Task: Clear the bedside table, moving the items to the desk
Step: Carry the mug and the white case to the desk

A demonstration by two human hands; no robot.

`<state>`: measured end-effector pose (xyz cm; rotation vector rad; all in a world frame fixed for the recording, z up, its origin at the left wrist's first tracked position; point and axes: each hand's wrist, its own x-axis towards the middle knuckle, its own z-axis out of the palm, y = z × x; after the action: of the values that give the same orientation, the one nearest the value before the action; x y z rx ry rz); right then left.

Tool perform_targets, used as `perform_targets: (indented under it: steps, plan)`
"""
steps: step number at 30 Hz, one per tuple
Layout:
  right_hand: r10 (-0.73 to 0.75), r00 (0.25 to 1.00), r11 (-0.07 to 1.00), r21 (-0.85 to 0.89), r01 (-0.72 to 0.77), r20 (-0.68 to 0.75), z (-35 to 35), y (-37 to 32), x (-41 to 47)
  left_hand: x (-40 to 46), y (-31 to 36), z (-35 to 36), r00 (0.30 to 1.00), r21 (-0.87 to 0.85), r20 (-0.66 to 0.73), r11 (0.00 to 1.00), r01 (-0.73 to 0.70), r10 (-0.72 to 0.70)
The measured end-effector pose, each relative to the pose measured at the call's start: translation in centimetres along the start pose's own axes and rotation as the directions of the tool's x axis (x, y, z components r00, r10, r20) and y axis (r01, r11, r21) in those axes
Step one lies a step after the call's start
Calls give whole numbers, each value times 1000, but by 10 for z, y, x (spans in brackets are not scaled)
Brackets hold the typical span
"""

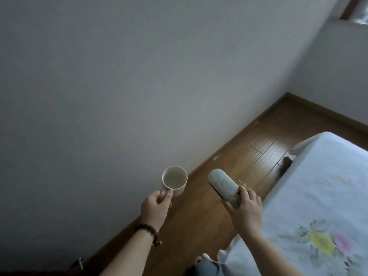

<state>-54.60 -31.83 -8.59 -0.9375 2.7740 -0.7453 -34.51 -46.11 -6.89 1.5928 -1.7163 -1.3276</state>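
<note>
**Two items in hand, no desk in view**

Head view: the left hand (157, 204) pinches the handle of a cream mug (174, 183), thumb and fingers curled round it, and holds the mug upright with its open mouth facing up; it looks empty. The right hand (244, 208) grips the near end of a pale green oblong case (223, 186), fingers wrapped round it. The case's long axis runs from near right to far left, its free rounded end pointing toward the wall (119, 86) and tilted a little upward. Both things hang in the air above the wooden floor (249, 156), between the wall on the left and the bed (318, 196) on the right.

This looks like the carrying step. Neither the bedside table nor the target surface shows here. The next move likely calls for reaching the desk, keeping the mug level, then setting each item down.
</note>
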Motion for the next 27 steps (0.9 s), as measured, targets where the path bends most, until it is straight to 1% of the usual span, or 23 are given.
perform_targets:
  steps: [5, 10, 15, 18, 22, 27]
  plan:
    - [169, 981, 986, 18, -169, -99, -7, 38, 67, 70, 48, 78, 978, 15, 200, 998, -67, 62]
    - [328, 931, 944, 38, -327, -159, -8, 87, 162, 147, 110, 179, 934, 18, 338, 991, -131, 117]
    - [435, 878, 900, 70, -430, -200, -24, 126, 272, 224, 191, 278, 887, 24, 430, 980, -195, 166]
    - [455, 860, 890, 75, -451, -231, -44, 145, 335, 262, 243, 336, 863, -9, 467, 977, -211, 191]
    - [510, 815, 857, 81, -509, -274, -71, 172, 407, 300, 300, 407, 844, -39, 497, 977, -210, 201]
    - [552, 769, 825, 79, -559, -323, -87, 216, 501, 348, 365, 503, 801, -38, 558, 971, -238, 218]
